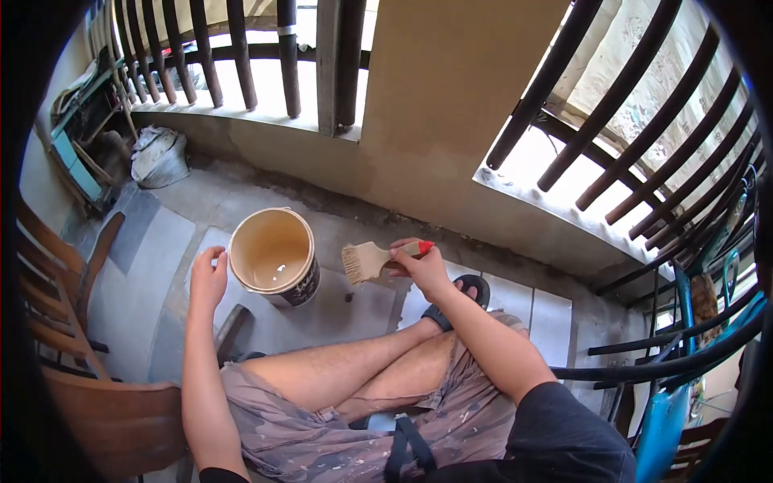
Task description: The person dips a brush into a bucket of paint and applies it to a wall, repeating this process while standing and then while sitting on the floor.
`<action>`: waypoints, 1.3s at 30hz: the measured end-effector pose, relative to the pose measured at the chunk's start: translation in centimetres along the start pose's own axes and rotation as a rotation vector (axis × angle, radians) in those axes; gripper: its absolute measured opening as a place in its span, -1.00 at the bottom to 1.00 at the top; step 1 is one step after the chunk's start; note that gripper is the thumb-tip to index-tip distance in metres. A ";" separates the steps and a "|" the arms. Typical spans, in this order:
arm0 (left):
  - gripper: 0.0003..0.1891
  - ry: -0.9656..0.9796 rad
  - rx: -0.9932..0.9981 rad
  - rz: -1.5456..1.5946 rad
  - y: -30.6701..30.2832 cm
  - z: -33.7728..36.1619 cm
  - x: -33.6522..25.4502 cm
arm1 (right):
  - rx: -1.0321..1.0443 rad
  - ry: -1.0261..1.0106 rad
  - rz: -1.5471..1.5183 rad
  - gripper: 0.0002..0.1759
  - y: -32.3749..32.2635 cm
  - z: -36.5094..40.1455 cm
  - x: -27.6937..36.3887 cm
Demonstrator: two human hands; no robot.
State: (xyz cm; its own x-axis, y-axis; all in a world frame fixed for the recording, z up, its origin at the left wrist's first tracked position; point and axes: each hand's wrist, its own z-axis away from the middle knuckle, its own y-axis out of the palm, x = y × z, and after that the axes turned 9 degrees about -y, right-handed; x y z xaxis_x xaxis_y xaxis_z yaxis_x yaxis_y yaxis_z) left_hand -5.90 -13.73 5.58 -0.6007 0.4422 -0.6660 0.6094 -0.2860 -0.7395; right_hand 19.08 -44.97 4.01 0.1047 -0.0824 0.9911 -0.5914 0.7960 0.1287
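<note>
My right hand [419, 266] is closed round the handle of a wide paintbrush [369, 262]. Its pale bristles point left, and the red handle end sticks out behind my fingers. To the left of the brush stands a bucket [302, 283] with a dark printed outside and a cream inside, upright on the floor. A little liquid shines at its bottom. Beside the bucket's left rim is my left hand [209, 278], with loosely bent fingers and nothing seen in them.
Wooden chairs [113, 414] stand at the left. A crumpled whitish sack [159, 157] sits by the low wall [386, 181], under dark railing bars. My crossed legs and sandalled foot [467, 291] are in front of me. Blue and black metal frames [684, 322] crowd the right.
</note>
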 end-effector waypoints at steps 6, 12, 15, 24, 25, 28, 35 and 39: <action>-0.66 -0.181 0.156 -0.187 1.9 -2.6 6.4 | 0.032 -0.116 -0.104 -0.77 4.4 -0.8 2.6; -0.62 -0.206 0.382 -0.417 3.7 -3.0 7.6 | 0.205 -0.233 0.001 -0.80 13.1 -3.3 5.4; -0.50 -0.294 0.548 -0.511 3.5 -2.7 7.3 | 0.290 -0.151 0.062 -0.81 16.6 -4.4 4.9; -0.42 -0.393 0.757 -0.640 5.0 -3.5 8.8 | 0.549 -0.491 0.895 -0.75 21.7 -6.6 0.0; -0.43 -0.370 0.751 -0.640 5.3 -3.6 9.1 | 0.570 -0.483 0.918 -0.75 22.1 -6.9 -0.6; -0.46 -0.350 0.759 -0.639 6.0 -3.9 9.7 | 0.630 -0.528 1.077 -0.80 22.8 -7.4 -2.0; -0.68 -0.327 0.816 -0.581 5.9 -3.4 9.1 | 0.707 -0.566 1.153 -0.73 22.9 -7.6 -2.9; -0.69 -0.316 0.790 -0.582 6.3 -3.5 9.4 | 0.696 -0.517 1.133 -0.70 22.8 -7.3 -3.3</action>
State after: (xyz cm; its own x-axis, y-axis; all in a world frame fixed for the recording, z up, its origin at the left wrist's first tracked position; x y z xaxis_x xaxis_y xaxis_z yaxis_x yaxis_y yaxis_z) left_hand -5.91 -8.36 -4.99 -0.8723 0.4797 -0.0949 -0.2651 -0.6270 -0.7325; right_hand 11.13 -22.17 3.38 -0.8910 0.0623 0.4497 -0.4383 0.1398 -0.8879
